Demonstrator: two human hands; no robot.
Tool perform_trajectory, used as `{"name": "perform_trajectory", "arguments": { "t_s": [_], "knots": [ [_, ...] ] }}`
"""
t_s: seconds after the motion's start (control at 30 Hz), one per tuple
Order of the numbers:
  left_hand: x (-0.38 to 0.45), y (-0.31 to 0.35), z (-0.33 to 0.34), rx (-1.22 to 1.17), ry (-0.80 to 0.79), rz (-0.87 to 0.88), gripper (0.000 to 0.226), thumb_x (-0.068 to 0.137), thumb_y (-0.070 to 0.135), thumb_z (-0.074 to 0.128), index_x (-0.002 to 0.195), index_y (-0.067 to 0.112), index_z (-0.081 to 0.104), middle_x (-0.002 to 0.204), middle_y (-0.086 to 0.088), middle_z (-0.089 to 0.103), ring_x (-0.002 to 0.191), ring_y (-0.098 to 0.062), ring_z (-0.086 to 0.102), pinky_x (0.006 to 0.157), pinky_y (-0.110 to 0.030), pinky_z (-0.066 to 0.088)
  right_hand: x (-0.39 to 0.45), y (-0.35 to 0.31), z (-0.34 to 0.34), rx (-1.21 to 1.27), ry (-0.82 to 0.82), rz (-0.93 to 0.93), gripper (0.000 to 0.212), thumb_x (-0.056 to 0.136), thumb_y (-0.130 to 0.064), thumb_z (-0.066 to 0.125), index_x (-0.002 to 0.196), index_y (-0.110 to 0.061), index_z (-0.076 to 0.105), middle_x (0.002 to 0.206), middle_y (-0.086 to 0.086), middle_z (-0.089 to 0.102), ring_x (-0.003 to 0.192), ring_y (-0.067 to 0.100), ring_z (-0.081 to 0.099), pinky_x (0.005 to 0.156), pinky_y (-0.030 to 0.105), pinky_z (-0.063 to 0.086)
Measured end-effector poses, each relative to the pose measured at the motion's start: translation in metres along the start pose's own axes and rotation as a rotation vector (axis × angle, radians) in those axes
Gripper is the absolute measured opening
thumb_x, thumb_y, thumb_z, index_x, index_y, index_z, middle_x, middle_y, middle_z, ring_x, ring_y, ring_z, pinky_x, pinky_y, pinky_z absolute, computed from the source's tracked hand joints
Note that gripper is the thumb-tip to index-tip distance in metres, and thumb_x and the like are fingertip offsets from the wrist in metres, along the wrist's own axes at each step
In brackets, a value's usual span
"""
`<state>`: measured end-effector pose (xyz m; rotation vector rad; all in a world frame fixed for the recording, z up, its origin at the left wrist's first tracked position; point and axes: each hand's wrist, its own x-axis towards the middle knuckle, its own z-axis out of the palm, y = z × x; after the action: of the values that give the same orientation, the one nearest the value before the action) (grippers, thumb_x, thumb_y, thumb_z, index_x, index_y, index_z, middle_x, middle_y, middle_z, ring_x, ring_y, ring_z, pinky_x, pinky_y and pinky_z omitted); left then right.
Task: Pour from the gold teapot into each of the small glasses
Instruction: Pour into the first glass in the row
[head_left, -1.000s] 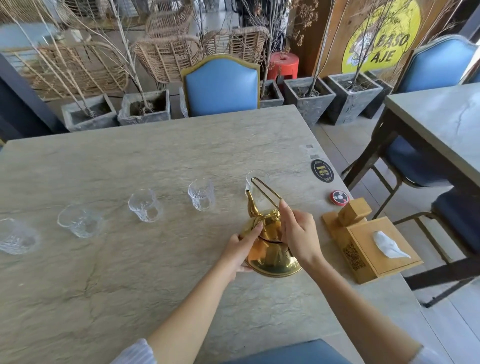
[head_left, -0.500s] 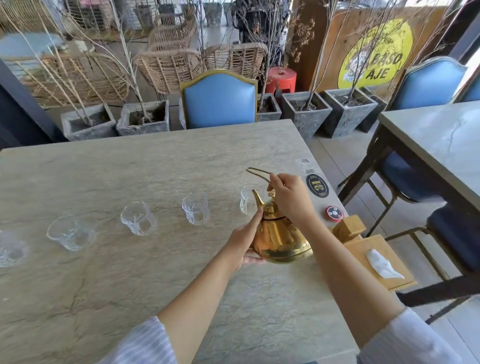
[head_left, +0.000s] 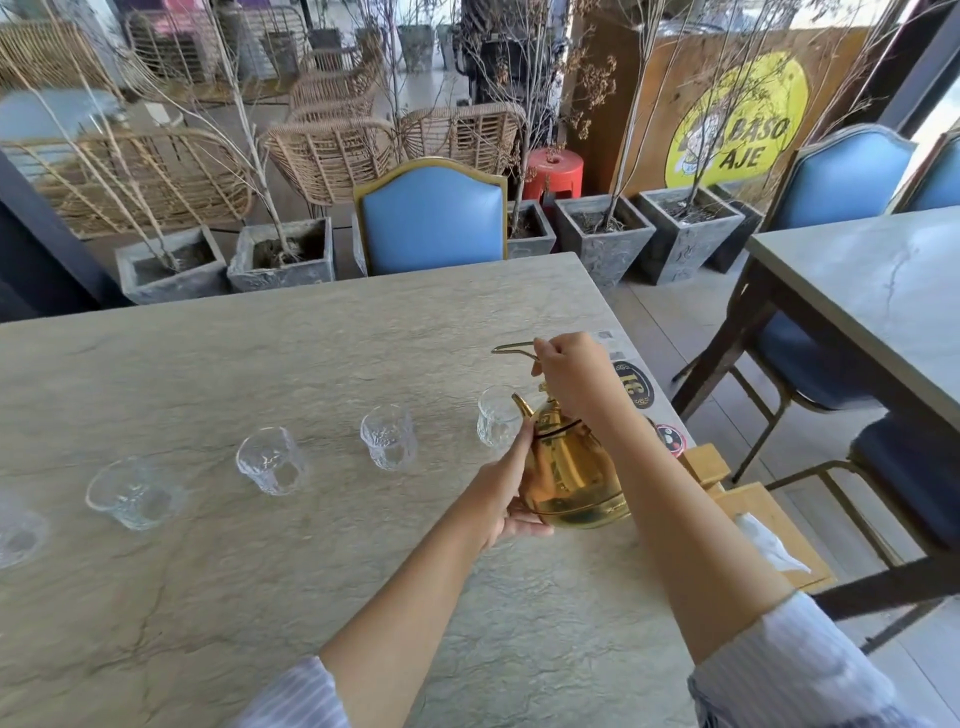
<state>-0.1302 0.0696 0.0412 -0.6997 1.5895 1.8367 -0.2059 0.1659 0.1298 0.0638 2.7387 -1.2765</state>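
The gold teapot (head_left: 569, 473) is off the stone table (head_left: 260, 597), tilted with its spout toward the rightmost small glass (head_left: 496, 423). My right hand (head_left: 574, 376) grips its wire handle from above. My left hand (head_left: 506, 493) cups the pot's left side and underside. Several clear small glasses stand in a row to the left: one in the middle (head_left: 389, 436), another (head_left: 271, 461), a wider one (head_left: 132, 493), and one cut off at the left edge (head_left: 18, 535). All look empty.
A wooden tissue box (head_left: 769, 525) sits at the table's right edge, with round stickers (head_left: 634, 384) just behind the teapot. A blue chair (head_left: 431, 218) faces the far side. Another table (head_left: 872, 291) and blue chairs stand to the right.
The teapot has been lifted from the table and carried up toward the rightmost glass. My right hand moved from the lid up to the raised handle. The view tilted upward.
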Motion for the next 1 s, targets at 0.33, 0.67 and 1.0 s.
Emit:
{"name": "perform_trajectory", "arguments": {
  "t_s": [0.33, 0.67, 1.0],
  "knots": [
    [-0.012, 0.007, 0.007, 0.016, -0.069, 0.020, 0.074, 0.080, 0.084, 0.043, 0.101, 0.018, 0.068, 0.098, -0.015, 0.075, 0.090, -0.031, 0.074, 0.075, -0.042, 0.064, -0.004, -0.016, -0.018, -0.061, -0.047, 0.010, 0.041, 0.101, -0.027, 0.041, 0.077, -0.005, 0.066, 0.052, 0.000, 0.051, 0.043, 0.016, 0.044, 0.044, 0.027, 0.031],
    [-0.034, 0.013, 0.020, 0.010, -0.127, 0.055, 0.078, 0.083, 0.083, 0.037, 0.113, 0.016, 0.066, 0.094, -0.015, 0.073, 0.085, -0.028, 0.073, 0.071, -0.037, 0.064, -0.021, -0.036, -0.043, -0.115, -0.058, 0.013, 0.045, 0.103, -0.028, 0.041, 0.093, 0.002, 0.073, 0.056, 0.003, 0.055, 0.042, 0.017, 0.045, 0.040, 0.026, 0.035],
    [-0.053, 0.019, 0.028, 0.013, -0.151, 0.105, 0.070, 0.084, 0.082, 0.036, 0.097, 0.019, 0.065, 0.089, -0.013, 0.071, 0.084, -0.027, 0.072, 0.077, -0.040, 0.063, -0.034, -0.048, -0.061, -0.187, -0.060, -0.050, 0.042, 0.103, -0.022, 0.040, 0.100, 0.004, 0.072, 0.054, 0.001, 0.046, 0.044, 0.012, 0.039, 0.041, 0.023, 0.033]
  ]
}}
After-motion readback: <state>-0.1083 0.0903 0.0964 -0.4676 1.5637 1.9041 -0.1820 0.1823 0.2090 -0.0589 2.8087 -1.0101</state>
